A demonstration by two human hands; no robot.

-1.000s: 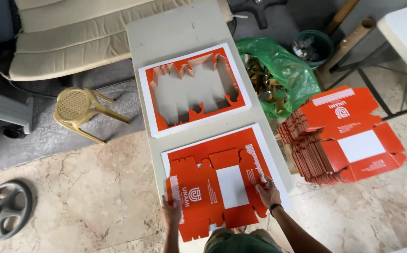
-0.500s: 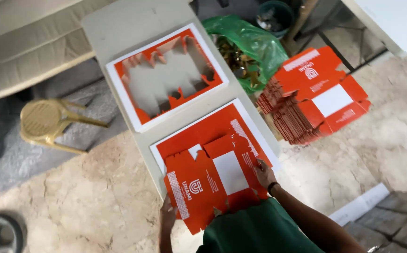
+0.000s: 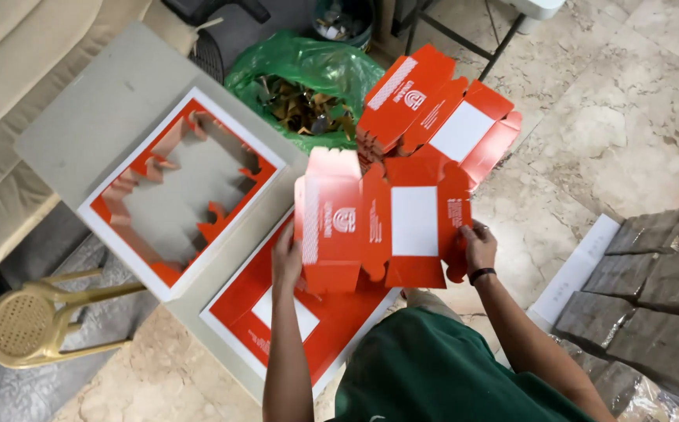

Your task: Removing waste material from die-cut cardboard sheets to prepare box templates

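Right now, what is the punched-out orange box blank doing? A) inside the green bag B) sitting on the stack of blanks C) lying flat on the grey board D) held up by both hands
D: the left hand and right hand grip opposite edges of the box blank, lifted above the grey board.

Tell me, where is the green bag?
The green bag sits on the floor at the top middle, between the grey board and the pile of orange boxes.

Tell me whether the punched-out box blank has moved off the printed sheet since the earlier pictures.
Yes. The box blank, held by the left hand and right hand, now sits lifted, shifted toward the stack of blanks, off the printed sheet.
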